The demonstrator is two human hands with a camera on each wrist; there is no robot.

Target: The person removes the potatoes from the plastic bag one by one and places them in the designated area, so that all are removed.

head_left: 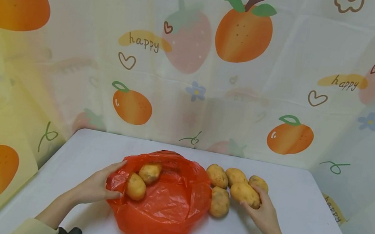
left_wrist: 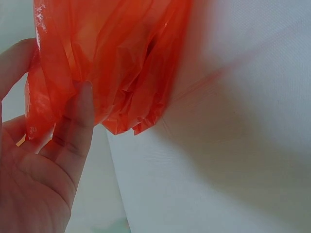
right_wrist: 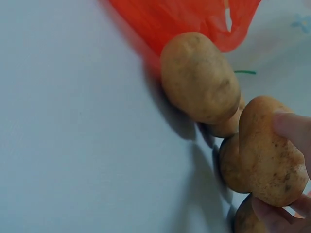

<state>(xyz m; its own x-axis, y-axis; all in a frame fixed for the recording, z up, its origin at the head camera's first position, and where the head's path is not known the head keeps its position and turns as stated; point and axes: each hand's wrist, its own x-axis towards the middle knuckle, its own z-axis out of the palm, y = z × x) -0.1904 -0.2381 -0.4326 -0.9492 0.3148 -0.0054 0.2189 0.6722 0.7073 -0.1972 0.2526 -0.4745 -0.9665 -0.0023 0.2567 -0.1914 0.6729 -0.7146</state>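
A red plastic bag [head_left: 162, 227] stands with its mouth wide, two potatoes [head_left: 136, 187] lying inside near its left rim. My left hand [head_left: 97, 184] holds the bag's left side, and in the left wrist view the thin red film [left_wrist: 121, 58] passes between thumb and fingers. My right hand [head_left: 264, 215] grips a potato [head_left: 244, 194] between thumb and fingers, raised over the table. In the right wrist view the thumb presses on this held potato [right_wrist: 269, 150], with other potatoes behind it.
Right of the bag sit several loose potatoes, among them a near one [head_left: 219, 202] beside the bag and one at the back [head_left: 236, 176]. All rest on a white table [head_left: 94, 145]. A fruit-printed cloth [head_left: 175, 102] hangs behind and along both sides.
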